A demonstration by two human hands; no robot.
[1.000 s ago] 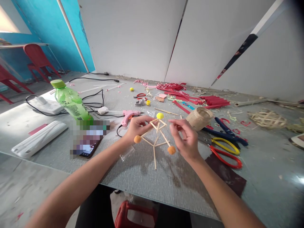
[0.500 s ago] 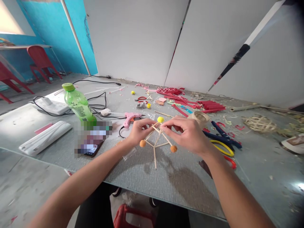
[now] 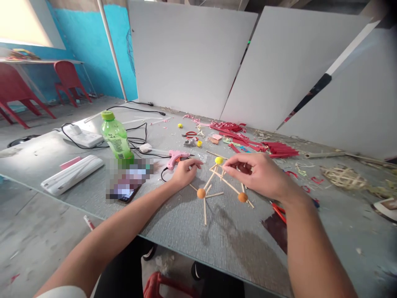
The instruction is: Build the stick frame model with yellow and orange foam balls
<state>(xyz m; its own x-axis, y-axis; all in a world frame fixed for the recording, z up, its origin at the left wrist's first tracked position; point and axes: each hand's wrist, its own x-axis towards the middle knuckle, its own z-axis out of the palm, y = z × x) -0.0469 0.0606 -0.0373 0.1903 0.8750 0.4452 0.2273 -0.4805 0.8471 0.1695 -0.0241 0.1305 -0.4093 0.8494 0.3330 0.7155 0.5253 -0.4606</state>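
Note:
A small figure of thin wooden sticks (image 3: 214, 182) lies on the glass table (image 3: 198, 231), with a yellow ball (image 3: 218, 160) at its top and two orange balls (image 3: 201, 193) at its sides. My right hand (image 3: 259, 176) pinches the sticks just under the yellow ball. My left hand (image 3: 184, 171) rests on the table left of the figure, fingers loosely stretched, close to a pink glue gun (image 3: 176, 157).
A green bottle (image 3: 116, 136), a phone (image 3: 127, 186), a white case (image 3: 72, 174) and a power strip with cables (image 3: 83, 136) lie left. Red paper strips (image 3: 248, 138), red-handled scissors (image 3: 279, 211) and a woven bamboo piece (image 3: 343, 177) lie behind and right. White boards stand at the back.
The stick figure has come down from held up to lying on the table. My left hand has let go of it and moved left; my right hand keeps hold.

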